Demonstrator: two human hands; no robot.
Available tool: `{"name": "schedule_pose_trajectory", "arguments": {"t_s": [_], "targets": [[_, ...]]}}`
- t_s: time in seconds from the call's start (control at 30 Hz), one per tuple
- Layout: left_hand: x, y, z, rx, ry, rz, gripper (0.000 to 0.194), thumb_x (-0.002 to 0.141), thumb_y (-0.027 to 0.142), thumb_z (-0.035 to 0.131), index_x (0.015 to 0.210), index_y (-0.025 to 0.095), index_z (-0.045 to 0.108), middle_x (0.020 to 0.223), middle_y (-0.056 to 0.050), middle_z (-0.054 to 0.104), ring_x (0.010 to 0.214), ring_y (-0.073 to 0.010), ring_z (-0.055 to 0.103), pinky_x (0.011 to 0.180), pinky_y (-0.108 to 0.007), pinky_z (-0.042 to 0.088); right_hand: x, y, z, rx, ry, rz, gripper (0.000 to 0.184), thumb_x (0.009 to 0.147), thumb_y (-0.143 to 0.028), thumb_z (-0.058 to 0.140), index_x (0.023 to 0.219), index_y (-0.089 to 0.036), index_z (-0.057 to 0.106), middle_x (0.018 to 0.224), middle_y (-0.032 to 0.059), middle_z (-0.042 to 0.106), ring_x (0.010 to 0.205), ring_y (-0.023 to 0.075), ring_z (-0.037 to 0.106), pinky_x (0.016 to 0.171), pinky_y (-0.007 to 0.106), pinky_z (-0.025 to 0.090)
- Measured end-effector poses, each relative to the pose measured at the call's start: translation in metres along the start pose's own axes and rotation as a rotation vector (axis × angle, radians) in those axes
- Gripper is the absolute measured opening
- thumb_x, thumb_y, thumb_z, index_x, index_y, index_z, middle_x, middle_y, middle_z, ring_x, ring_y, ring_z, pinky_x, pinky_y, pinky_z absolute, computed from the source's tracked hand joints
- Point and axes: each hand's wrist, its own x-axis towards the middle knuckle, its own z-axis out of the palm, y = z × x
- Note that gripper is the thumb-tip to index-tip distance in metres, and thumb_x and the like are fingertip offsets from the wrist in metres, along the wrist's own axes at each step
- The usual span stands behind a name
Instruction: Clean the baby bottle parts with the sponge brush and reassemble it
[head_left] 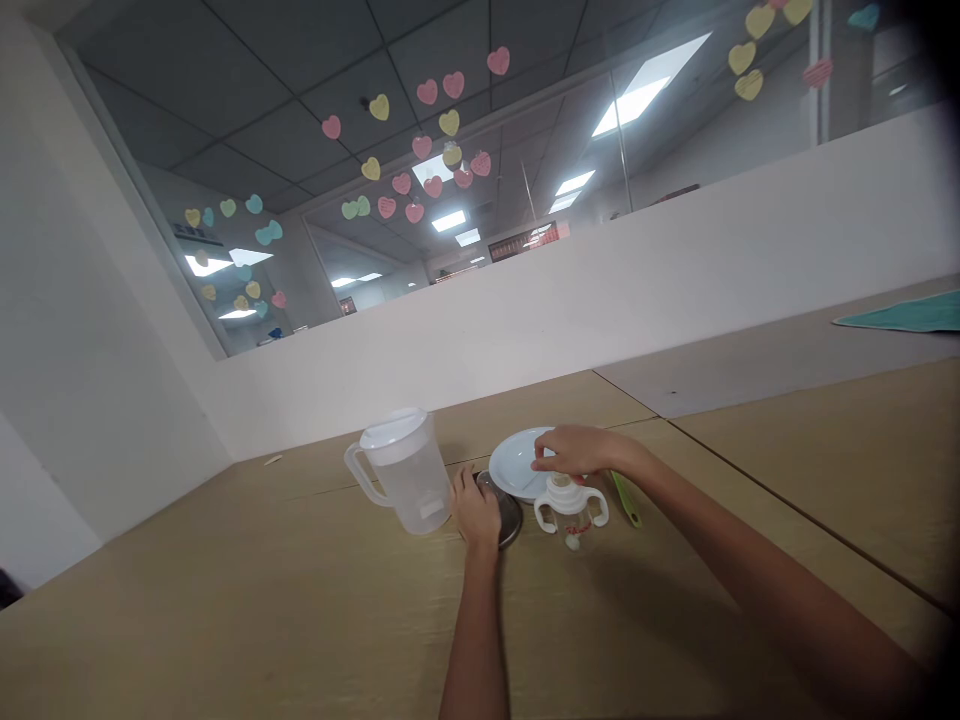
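Observation:
My left hand (pixel 477 510) is closed around the side of a dark, round-edged object (pixel 511 518), its kind unclear and partly hidden by the hand. My right hand (pixel 574 450) reaches over the near side of a white plate (pixel 514 458), fingers curled together in a pinch; whatever is between them I cannot make out. Just below that hand stands a clear baby bottle (pixel 576 528) with a white top and two white handles, red print on its side. Left of my left hand, a translucent white lidded pitcher (pixel 411 475) stands upright, handle to the left.
A green handle-like utensil (pixel 627 502) lies right of the bottle, partly hidden by my right arm. Farther right is a teal cloth (pixel 911 314). The wooden table (pixel 300 610) meets a white wall (pixel 480 345) below a window with heart-shaped notes.

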Motion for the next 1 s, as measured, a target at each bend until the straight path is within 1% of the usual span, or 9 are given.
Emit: {"name": "schedule_pose_trajectory", "arguments": {"t_s": [0.1,0.27,0.37,0.43,0.57,0.63,0.77,0.9,1.0], "targets": [[-0.001,-0.007,0.004,0.106,-0.149,-0.025,0.034,0.077,0.014,0.049,0.110,0.018,0.055,0.119,-0.013,0.056,0.111,-0.0252,0.052,0.090,-0.038,0.040,-0.003,0.000,-0.003,-0.018,0.048,-0.013,0.040,0.087,-0.040,0.037,0.103,-0.012,0.060,0.054,0.0051,0.061,0.037,0.0131,0.047,0.043,0.024,0.036],[-0.003,-0.007,0.007,0.124,-0.228,-0.110,0.029,0.077,0.023,0.058,0.105,0.016,0.054,0.094,-0.011,0.063,0.093,-0.0245,0.059,0.081,-0.035,0.043,-0.007,0.003,-0.006,-0.043,0.095,0.017,0.038,0.088,-0.040,0.039,0.105,-0.013,0.060,0.059,0.0057,0.064,0.039,0.0140,0.051,0.046,0.024,0.037],[0.000,-0.003,0.002,0.148,-0.165,-0.158,0.029,0.079,0.024,0.056,0.105,0.013,0.053,0.097,-0.014,0.060,0.096,-0.0271,0.056,0.084,-0.039,0.041,-0.010,0.002,-0.009,-0.094,0.175,0.028,0.033,0.087,-0.037,0.043,0.105,-0.014,0.061,0.069,0.0078,0.067,0.052,0.0175,0.060,0.052,0.025,0.039],[0.002,0.002,-0.004,0.110,-0.030,-0.130,0.031,0.084,0.027,0.051,0.111,0.012,0.050,0.106,-0.016,0.056,0.104,-0.0283,0.052,0.090,-0.042,0.038,-0.011,0.001,-0.011,-0.143,0.297,0.016,0.029,0.085,-0.033,0.048,0.103,-0.016,0.063,0.082,0.0099,0.069,0.072,0.0216,0.064,0.061,0.027,0.042],[0.000,0.016,-0.011,-0.179,0.349,0.168,0.039,0.088,0.033,0.047,0.122,0.014,0.042,0.116,-0.016,0.051,0.112,-0.0271,0.047,0.096,-0.046,0.035,-0.010,-0.003,-0.007,-0.099,0.480,-0.133,0.036,0.079,-0.023,0.056,0.114,-0.019,0.058,0.106,0.0093,0.066,0.097,0.0244,0.059,0.079,0.032,0.043],[-0.005,0.024,-0.010,-0.279,0.425,0.342,0.043,0.088,0.030,0.049,0.126,0.014,0.038,0.120,-0.017,0.050,0.115,-0.0259,0.046,0.096,-0.045,0.037,-0.008,-0.006,-0.002,-0.041,0.491,-0.308,0.050,0.076,-0.017,0.058,0.125,-0.022,0.050,0.123,0.0078,0.058,0.111,0.0239,0.053,0.090,0.034,0.041],[-0.014,0.033,-0.004,-0.384,0.441,0.553,0.053,0.085,0.023,0.054,0.132,0.016,0.030,0.125,-0.019,0.048,0.119,-0.0244,0.047,0.093,-0.041,0.043,-0.007,-0.013,0.008,0.022,0.449,-0.526,0.062,0.073,-0.008,0.055,0.131,-0.025,0.043,0.135,0.0041,0.048,0.122,0.0218,0.044,0.098,0.034,0.036],[-0.018,0.036,-0.001,-0.467,0.418,0.512,0.064,0.085,0.022,0.055,0.138,0.016,0.021,0.128,-0.020,0.047,0.116,-0.0231,0.050,0.090,-0.036,0.046,-0.010,-0.017,0.007,0.005,0.437,-0.541,0.053,0.074,-0.010,0.057,0.124,-0.025,0.050,0.126,0.0044,0.056,0.115,0.0226,0.049,0.092,0.034,0.038],[-0.020,0.040,-0.004,-0.541,0.301,0.456,0.067,0.087,0.026,0.052,0.141,0.017,0.014,0.134,-0.021,0.041,0.109,-0.0207,0.054,0.090,-0.035,0.047,-0.013,-0.015,0.000,-0.015,0.447,-0.465,0.041,0.074,-0.021,0.061,0.114,-0.022,0.055,0.113,0.0064,0.062,0.102,0.0237,0.055,0.082,0.033,0.041]]}}
